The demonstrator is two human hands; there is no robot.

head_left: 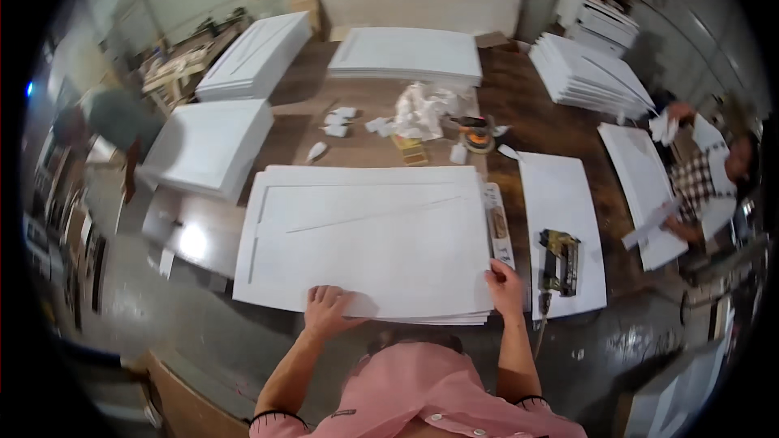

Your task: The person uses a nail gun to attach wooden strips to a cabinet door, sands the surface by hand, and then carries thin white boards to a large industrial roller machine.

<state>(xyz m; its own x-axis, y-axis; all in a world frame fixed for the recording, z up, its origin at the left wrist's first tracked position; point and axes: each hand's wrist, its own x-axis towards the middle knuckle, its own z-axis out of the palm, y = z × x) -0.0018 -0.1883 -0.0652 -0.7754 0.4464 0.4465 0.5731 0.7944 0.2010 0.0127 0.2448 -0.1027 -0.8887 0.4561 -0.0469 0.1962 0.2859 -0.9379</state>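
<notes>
Panels (pixel 381 259) in white lie stacked before me at the near side of a brown table (pixel 519 97), both my hands at their edges.

My left hand (pixel 328 311) rests its fingers over the near edge, and my right hand (pixel 505 288) curls at the right edge, close to the near corner; whether either is clenched on a panel, I cannot tell. To the right, a nail gun (pixel 561 264) lies on a narrower white board (pixel 564 186); beyond the stack sits an orange-and-black sander (pixel 475 138).
</notes>
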